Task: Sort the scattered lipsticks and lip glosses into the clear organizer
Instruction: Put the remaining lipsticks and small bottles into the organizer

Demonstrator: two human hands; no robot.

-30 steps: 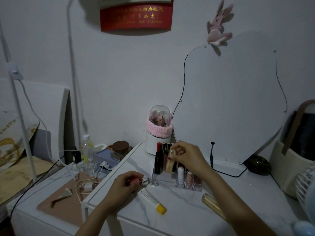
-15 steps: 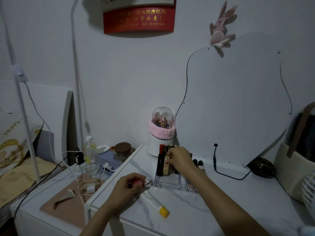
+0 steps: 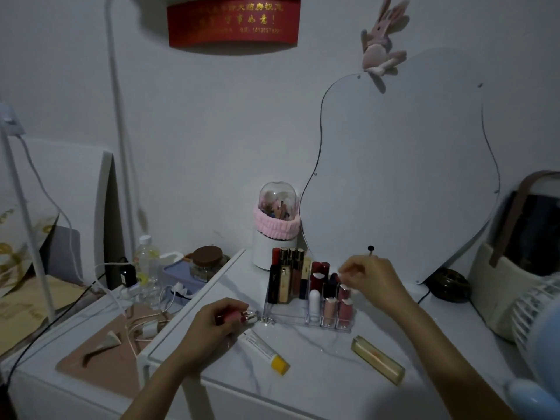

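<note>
The clear organizer (image 3: 283, 317) stands on the white marble table (image 3: 318, 377), with several tall lipsticks (image 3: 285, 280) at its back left and short pink glosses (image 3: 345, 307) at its front right. My left hand (image 3: 212, 328) grips a pink lipstick with a silver end (image 3: 239, 315), just left of the organizer. Over the organizer's right side hovers my right hand (image 3: 371, 280), fingers loosely curled near the gloss tops, nothing visible in them. In front lie a white tube with a yellow cap (image 3: 263, 348) and a gold lipstick case (image 3: 377, 359).
Behind the organizer stand a white brush holder with a pink band (image 3: 277, 228) and a curvy mirror (image 3: 394, 177). A fan (image 3: 539, 325) and a bag (image 3: 515, 268) fill the right. The lower table at left (image 3: 60, 386) carries cables, a bottle and a jar.
My right hand set the beige-gold lipstick into the organizer's back left, let it go and moved right over the short glosses. My left hand stayed put with the pink lipstick.
</note>
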